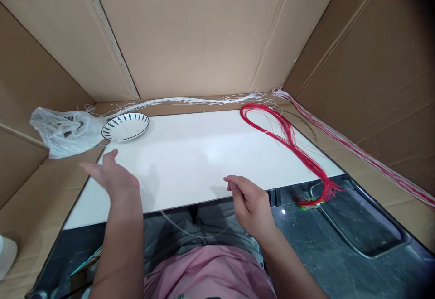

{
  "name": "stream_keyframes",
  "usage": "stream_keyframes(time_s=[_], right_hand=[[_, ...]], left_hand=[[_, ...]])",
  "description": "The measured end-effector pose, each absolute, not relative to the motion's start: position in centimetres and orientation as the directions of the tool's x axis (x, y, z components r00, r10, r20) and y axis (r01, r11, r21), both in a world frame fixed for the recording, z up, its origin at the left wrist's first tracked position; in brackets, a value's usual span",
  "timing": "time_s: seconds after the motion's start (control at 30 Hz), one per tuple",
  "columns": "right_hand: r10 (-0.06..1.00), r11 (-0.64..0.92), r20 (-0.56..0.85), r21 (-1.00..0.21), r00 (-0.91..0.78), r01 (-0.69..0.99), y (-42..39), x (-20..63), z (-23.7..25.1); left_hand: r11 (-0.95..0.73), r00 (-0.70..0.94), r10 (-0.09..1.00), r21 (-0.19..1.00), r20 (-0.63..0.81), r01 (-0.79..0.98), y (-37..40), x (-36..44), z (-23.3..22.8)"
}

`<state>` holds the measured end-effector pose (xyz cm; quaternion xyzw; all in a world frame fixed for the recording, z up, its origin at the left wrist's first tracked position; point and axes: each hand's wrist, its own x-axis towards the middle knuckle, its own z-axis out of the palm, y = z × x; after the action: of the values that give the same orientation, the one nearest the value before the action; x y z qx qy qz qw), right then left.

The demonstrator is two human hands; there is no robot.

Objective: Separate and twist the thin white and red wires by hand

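My left hand (115,175) is over the left end of the white board (190,154), fingers apart and nothing visible in them. Just beyond it lies an oval plate (125,127) with blue dashes around its rim. Near the board's front edge is my right hand (249,201), its fingers curled and pressed together. Whatever those fingers hold, if anything, is hidden. A thin whitish strand (183,232) droops from the front edge across my lap towards the right hand; I cannot tell whether it is held.
A looped bundle of red strands (292,147) crosses the board's right side and hangs over its edge. White strands (190,101) run along the back. A clear plastic bag (73,131) lies at left. Red-and-white strands (353,147) follow the right cardboard wall (380,72).
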<state>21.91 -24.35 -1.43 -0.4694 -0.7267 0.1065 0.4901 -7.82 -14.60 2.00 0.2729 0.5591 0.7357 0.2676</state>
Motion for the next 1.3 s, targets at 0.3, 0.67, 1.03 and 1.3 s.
stream_keyframes(time_s=[0.3,0.67,1.03,1.3], right_hand=[[0.749,0.658,0.513,-0.500,-0.419,0.563,-25.8,18.8,-1.8],[0.809,0.543,0.278,-0.691,-0.518,0.477,-30.3,17.5,-5.6],[0.980,0.171,0.105,-0.884,0.171,-0.435,-24.1,25.5,1.6],[0.928,0.292,0.369,-0.804,-0.051,-0.518,-25.7,22.8,6.8]], left_hand=[[0.238,0.173,0.967,0.905,-0.187,-0.354,-19.0,4.3,2.4],[-0.172,-0.056,0.985,0.937,0.163,-0.305,-19.6,3.7,5.6],[0.176,0.350,0.937,0.877,-0.010,-0.448,-21.7,1.8,4.7],[0.638,0.694,0.695,0.606,-0.189,-0.474,-25.6,9.9,-1.5]])
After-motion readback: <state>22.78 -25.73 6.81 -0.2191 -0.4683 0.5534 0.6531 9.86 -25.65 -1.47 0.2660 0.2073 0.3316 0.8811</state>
